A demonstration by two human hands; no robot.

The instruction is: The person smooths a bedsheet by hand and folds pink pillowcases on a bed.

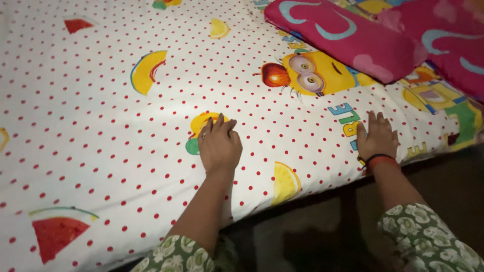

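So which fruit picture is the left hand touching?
Start at the white bed sheet with red dots. Near its middle, the left hand lies flat, its fingertips covering a printed yellow fruit with a green patch. Unlike the yellow lemon slice near the sheet's edge, it sits half hidden under the fingers.

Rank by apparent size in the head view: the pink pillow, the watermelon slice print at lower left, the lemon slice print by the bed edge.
1. pink pillow
2. watermelon slice print
3. lemon slice print
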